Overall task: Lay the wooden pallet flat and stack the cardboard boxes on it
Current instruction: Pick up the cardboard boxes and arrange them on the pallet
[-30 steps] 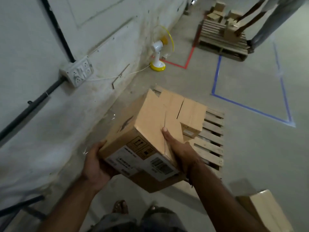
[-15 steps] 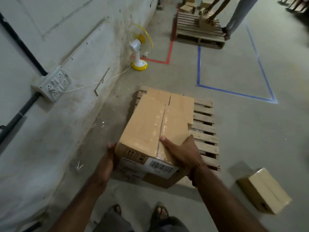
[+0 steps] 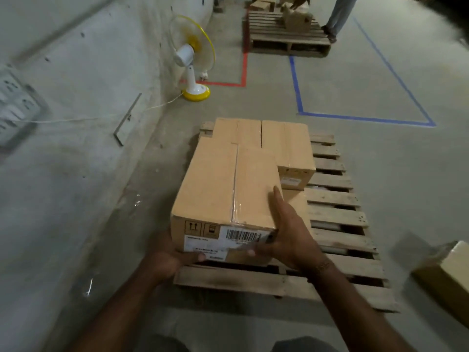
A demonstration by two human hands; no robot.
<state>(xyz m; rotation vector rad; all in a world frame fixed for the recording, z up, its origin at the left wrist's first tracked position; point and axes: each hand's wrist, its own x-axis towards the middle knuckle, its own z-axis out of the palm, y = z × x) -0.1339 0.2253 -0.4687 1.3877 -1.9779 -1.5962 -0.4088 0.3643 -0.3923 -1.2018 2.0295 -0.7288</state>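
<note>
On the wall at the far left hangs a socket box [image 3: 15, 107], blurred, with a white cord [image 3: 76, 120] trailing along to a white and yellow fan [image 3: 191, 59] standing on the concrete floor [image 3: 380, 174] by the wall. The wooden pallet [image 3: 337, 217] lies flat on the floor beside that wall, and the person's left hand [image 3: 175, 257] curls under the near bottom edge of a cardboard box [image 3: 228, 184], fingers hooked beneath the labelled face. The box sits at the pallet's near left part, though I cannot tell whether it rests fully on the slats. The right hand [image 3: 286, 232] grasps its near right corner, fingers lying along the top edge and thumb across the barcode label [image 3: 243, 236]. Behind it, two more boxes [image 3: 284, 146] stand side by side on the pallet, touching. Further back sit red tape [image 3: 244, 69] and blue tape [image 3: 365, 119] on the floor, a second pallet [image 3: 286, 39], and another person's legs [image 3: 340, 13]. At the far right a loose box [image 3: 449, 278] lies on the floor.
</note>
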